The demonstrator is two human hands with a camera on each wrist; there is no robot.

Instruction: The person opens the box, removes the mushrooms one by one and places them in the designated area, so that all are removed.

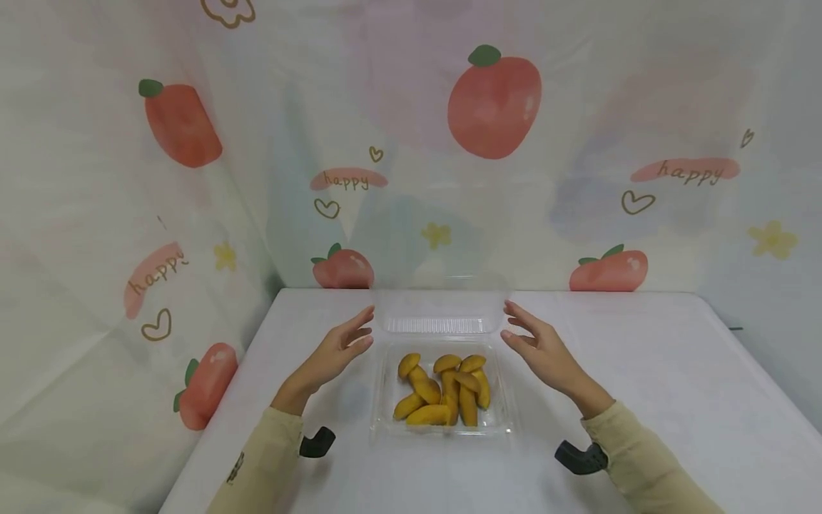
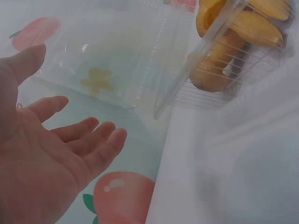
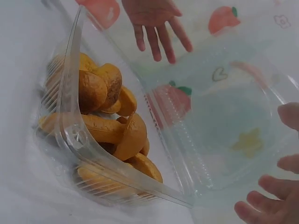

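Observation:
A clear plastic clamshell box [image 1: 379,421] stands on the white table with its transparent lid [image 1: 443,303] raised at the back. Several yellow-brown mushrooms [image 1: 449,392] lie inside the box, stems and caps overlapping. My left hand [image 1: 335,351] hovers at the lid's left side, fingers spread and relaxed, palm turned inward. On the opposite side, my right hand [image 1: 541,350] mirrors it, its fingertips close to the lid's right edge. Both hands hold nothing. In the right wrist view the mushrooms [image 3: 107,130] show through the ribbed box wall, with the lid [image 3: 219,121] standing up behind them.
Behind the table [image 1: 642,371] hangs a pale cloth [image 1: 411,214] printed with red fruit, hearts and the word happy. It also runs along the left side. A dark curved piece [image 1: 317,442] sticks out by the left cuff, and another [image 1: 581,457] by the right cuff.

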